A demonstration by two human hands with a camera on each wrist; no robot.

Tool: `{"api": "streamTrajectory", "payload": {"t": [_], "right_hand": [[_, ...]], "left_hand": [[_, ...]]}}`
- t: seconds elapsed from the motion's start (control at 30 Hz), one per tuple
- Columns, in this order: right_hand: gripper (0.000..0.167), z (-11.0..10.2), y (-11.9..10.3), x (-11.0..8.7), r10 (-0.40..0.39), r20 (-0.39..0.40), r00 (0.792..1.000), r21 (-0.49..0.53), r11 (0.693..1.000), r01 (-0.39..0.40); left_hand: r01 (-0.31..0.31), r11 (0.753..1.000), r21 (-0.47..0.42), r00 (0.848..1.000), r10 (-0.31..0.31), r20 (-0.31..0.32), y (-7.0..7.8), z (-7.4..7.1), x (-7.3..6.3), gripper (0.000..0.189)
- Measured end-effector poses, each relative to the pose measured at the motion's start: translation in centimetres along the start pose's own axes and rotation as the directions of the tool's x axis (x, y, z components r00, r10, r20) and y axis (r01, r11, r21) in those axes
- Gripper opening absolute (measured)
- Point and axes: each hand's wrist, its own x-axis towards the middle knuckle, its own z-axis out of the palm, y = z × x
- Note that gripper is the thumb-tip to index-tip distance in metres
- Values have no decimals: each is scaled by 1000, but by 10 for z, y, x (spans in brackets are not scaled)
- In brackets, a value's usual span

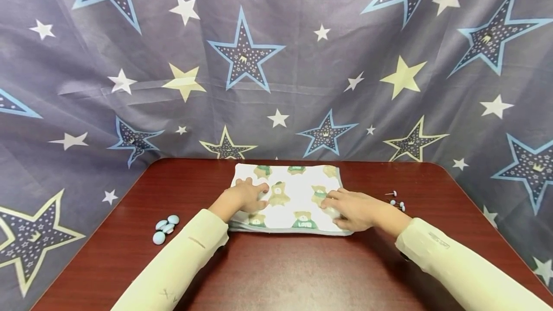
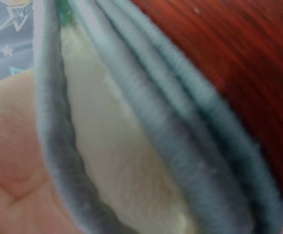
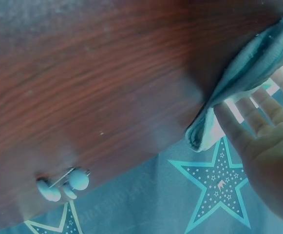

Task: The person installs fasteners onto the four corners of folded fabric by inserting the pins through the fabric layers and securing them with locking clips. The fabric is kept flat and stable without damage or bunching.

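Note:
A folded cloth (image 1: 295,196) lies on the table, white with printed teddy bears and a grey-blue edging. My left hand (image 1: 246,197) rests over its left side, fingers spread on top. In the left wrist view, stacked edges of the folded cloth (image 2: 146,112) run beside the palm (image 2: 14,161). On the right side of the cloth lies my right hand (image 1: 352,208), fingertips on the fabric. The right wrist view has that hand (image 3: 263,126) with fairly straight fingers against the cloth (image 3: 251,66), whose edging bunches at the corner.
Several pale blue round caps (image 1: 159,238) sit on the dark red table (image 1: 276,268) at the left. Several pins with pale blue heads (image 1: 402,205) lie at the right, also seen beside the table edge as round-headed pins (image 3: 79,179). A star-patterned curtain (image 1: 285,71) hangs behind.

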Motion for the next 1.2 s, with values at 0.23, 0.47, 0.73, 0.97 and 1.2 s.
{"api": "streamTrajectory", "payload": {"t": [0.23, 0.47, 0.73, 0.97, 1.2], "right_hand": [[38, -2, -4, -8, -11, -2, 1000, 8, 1000, 11], [38, 0, -5, -12, -22, -12, 1000, -9, 1000, 22], [38, 0, -8, -16, -31, -14, 999, -2, 1000, 31], [38, -4, -7, -17, -51, -35, 998, 19, 998, 52], [37, -3, -5, -16, -22, -33, 999, 21, 1000, 23]], "left_hand": [[8, 1000, 17, 1000, -9, 9, 5, 3, -4, 42], [15, 1000, -4, 1000, -15, -4, 8, 4, -11, 43], [11, 1000, -13, 1000, -11, -2, 12, 3, -18, 44], [-28, 1000, 7, 1000, 28, -6, 13, 0, -18, 39], [-47, 997, 61, 991, 54, -119, 28, -6, -13, 38]]}}
